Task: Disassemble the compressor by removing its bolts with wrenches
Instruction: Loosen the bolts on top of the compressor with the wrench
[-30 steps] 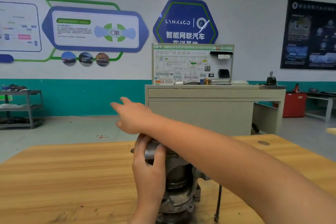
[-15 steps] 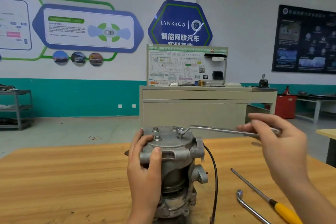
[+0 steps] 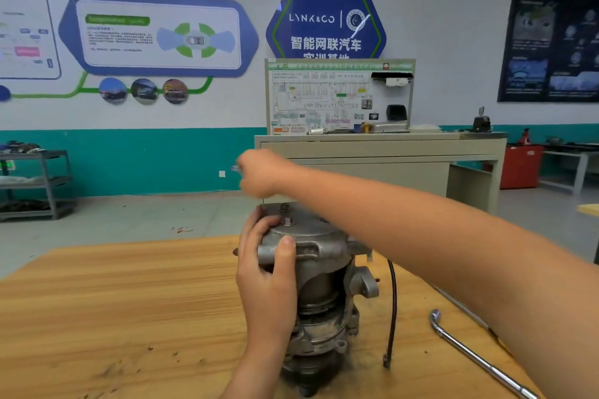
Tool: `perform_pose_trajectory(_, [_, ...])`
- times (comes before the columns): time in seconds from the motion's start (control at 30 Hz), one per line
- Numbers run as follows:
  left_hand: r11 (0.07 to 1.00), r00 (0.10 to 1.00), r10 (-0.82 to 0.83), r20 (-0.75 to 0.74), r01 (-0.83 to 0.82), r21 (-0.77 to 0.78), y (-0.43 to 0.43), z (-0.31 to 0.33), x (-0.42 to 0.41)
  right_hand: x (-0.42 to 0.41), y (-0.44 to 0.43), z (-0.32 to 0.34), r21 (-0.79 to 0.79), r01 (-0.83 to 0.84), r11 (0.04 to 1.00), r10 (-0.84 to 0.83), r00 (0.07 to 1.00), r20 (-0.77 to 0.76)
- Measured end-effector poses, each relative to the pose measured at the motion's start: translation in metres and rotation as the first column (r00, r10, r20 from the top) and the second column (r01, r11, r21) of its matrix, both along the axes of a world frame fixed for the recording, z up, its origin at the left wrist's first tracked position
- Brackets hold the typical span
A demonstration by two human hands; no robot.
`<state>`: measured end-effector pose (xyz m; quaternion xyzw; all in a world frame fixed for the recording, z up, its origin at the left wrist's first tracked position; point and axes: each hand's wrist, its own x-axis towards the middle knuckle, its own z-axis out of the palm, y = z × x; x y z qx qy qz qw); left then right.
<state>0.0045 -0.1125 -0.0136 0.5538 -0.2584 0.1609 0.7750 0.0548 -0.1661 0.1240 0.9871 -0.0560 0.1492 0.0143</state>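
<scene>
The grey metal compressor (image 3: pixel 321 288) stands upright on the wooden table (image 3: pixel 129 301). My left hand (image 3: pixel 269 285) grips the left side of its top cover, thumb pressed on the front rim. Two bolts (image 3: pixel 285 214) show on the cover just above my fingers. My right hand (image 3: pixel 262 175) is blurred and reaches across to the far left above the cover, curled round the wrench handle. Only the handle's tip (image 3: pixel 235 168) pokes out of the fist. My forearm hides the rest of the wrench and the bolt it sits on.
An L-shaped socket wrench (image 3: pixel 470 353) lies on the table at the right, with a thin tool shaft (image 3: pixel 463 308) just behind it, partly under my arm. A black cable (image 3: pixel 393 301) hangs down the compressor's right side. A beige cabinet (image 3: pixel 372 165) stands beyond the table.
My right hand has swung the wrench from the right side of the compressor over to the far left. My left hand has kept its grip on the cover.
</scene>
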Motion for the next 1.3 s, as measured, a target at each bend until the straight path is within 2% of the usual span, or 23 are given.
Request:
perform_pose_trajectory(0.03, [1.000, 1.000, 0.023, 0.007, -0.023, 0.006, 0.002, 0.005, -0.001, -0.009, 0.021, -0.009, -0.182, -0.051, 0.982, 0.067, 0.995, 0.080])
perform_pose_trajectory(0.07, [0.997, 0.997, 0.074, 0.008, -0.074, -0.019, 0.004, 0.015, -0.004, -0.023, 0.041, -0.020, -0.387, -0.078, 0.919, 0.165, 0.966, 0.198])
perform_pose_trajectory(0.1, [0.969, 0.968, 0.245, 0.048, -0.244, -0.030, 0.004, 0.026, -0.004, -0.043, 0.055, -0.030, -0.557, -0.072, 0.827, 0.271, 0.920, 0.283])
perform_pose_trajectory(0.13, [0.939, 0.938, 0.337, 0.077, -0.341, 0.045, 0.006, 0.032, -0.011, -0.063, 0.065, -0.039, -0.620, -0.047, 0.783, 0.348, 0.860, 0.374])
perform_pose_trajectory(0.17, [0.955, 0.969, 0.246, 0.017, -0.246, 0.168, 0.015, 0.037, -0.030, -0.084, 0.065, -0.047, -0.587, -0.064, 0.807, 0.404, 0.785, 0.470])
perform_pose_trajectory(0.23, [0.965, 0.972, 0.233, 0.020, -0.234, 0.121, 0.015, 0.036, -0.043, -0.125, 0.043, -0.066, -0.446, -0.217, 0.868, 0.487, 0.542, 0.685])
perform_pose_trajectory(0.27, [0.988, 0.989, 0.119, 0.083, -0.126, 0.087, 0.005, 0.029, -0.036, -0.149, 0.027, -0.073, -0.343, -0.300, 0.890, 0.448, 0.440, 0.778])
perform_pose_trajectory(0.3, [0.988, 0.984, 0.134, 0.119, -0.143, 0.067, -0.003, 0.019, -0.030, -0.172, 0.010, -0.079, -0.220, -0.367, 0.904, 0.367, 0.400, 0.840])
perform_pose_trajectory(0.33, [0.983, 0.984, 0.163, 0.071, -0.168, 0.080, -0.006, 0.010, -0.020, -0.192, -0.006, -0.083, -0.069, -0.389, 0.919, 0.236, 0.400, 0.886])
perform_pose_trajectory(0.37, [0.995, 0.997, 0.057, 0.051, -0.061, 0.085, -0.001, 0.003, -0.009, -0.205, -0.022, -0.085, 0.109, -0.370, 0.923, 0.058, 0.413, 0.909])
perform_pose_trajectory(0.47, [0.999, 1.000, 0.021, 0.022, -0.022, 0.033, 0.000, 0.001, 0.002, -0.200, -0.081, -0.084, 0.531, -0.323, 0.783, -0.389, 0.411, 0.824])
perform_pose_trajectory(0.5, [1.000, 1.000, 0.015, 0.019, -0.016, 0.023, -0.001, 0.003, 0.002, -0.187, -0.101, -0.078, 0.623, -0.272, 0.733, -0.472, 0.456, 0.754])
perform_pose_trajectory(0.57, [1.000, 1.000, -0.001, 0.012, 0.001, 0.010, -0.002, 0.003, -0.001, -0.145, -0.138, -0.064, 0.727, -0.090, 0.680, -0.541, 0.608, 0.581])
perform_pose_trajectory(0.67, [1.000, 1.000, -0.018, 0.002, 0.018, -0.004, -0.001, 0.000, 0.003, -0.073, -0.156, -0.036, 0.679, 0.200, 0.707, -0.511, 0.807, 0.294])
perform_pose_trajectory(0.77, [1.000, 1.000, -0.023, 0.020, 0.023, 0.001, -0.002, 0.001, 0.001, -0.026, -0.129, -0.006, 0.527, 0.347, 0.776, -0.401, 0.916, -0.013])
perform_pose_trajectory(0.83, [1.000, 1.000, -0.011, 0.009, 0.011, 0.011, -0.002, 0.001, 0.001, -0.008, -0.099, 0.011, 0.308, 0.357, 0.882, -0.314, 0.932, -0.183])
perform_pose_trajectory(0.9, [1.000, 1.000, 0.002, 0.016, -0.002, -0.005, -0.001, 0.001, 0.001, 0.005, -0.055, 0.016, 0.114, 0.221, 0.969, -0.189, 0.952, -0.240])
perform_pose_trajectory(1.0, [0.999, 0.999, 0.017, 0.049, -0.016, -0.030, -0.002, 0.002, 0.003, 0.014, 0.020, -0.009, -0.103, 0.040, 0.994, -0.053, 0.992, -0.118])
perform_pose_trajectory(1.1, [0.999, 0.996, 0.033, 0.082, -0.034, 0.006, -0.002, 0.005, 0.003, -0.017, 0.069, -0.031, -0.126, -0.128, 0.984, 0.144, 0.980, 0.135])
perform_pose_trajectory(1.17, [0.996, 0.988, 0.059, 0.142, -0.068, 0.060, 0.000, 0.006, 0.000, -0.055, 0.076, -0.038, -0.111, -0.288, 0.951, 0.309, 0.904, 0.297])
perform_pose_trajectory(1.2, [0.996, 0.986, 0.067, 0.153, -0.074, 0.044, 0.002, 0.010, -0.004, -0.076, 0.073, -0.043, -0.095, -0.390, 0.916, 0.394, 0.830, 0.396])
perform_pose_trajectory(1.23, [1.000, 0.985, 0.008, 0.173, -0.005, -0.017, -0.001, 0.016, -0.015, -0.098, 0.069, -0.047, -0.069, -0.485, 0.872, 0.453, 0.745, 0.489])
perform_pose_trajectory(1.3, [0.960, 0.924, -0.188, 0.332, 0.245, -0.136, -0.010, 0.026, -0.031, -0.142, 0.050, -0.058, 0.031, -0.577, 0.816, 0.410, 0.616, 0.672])
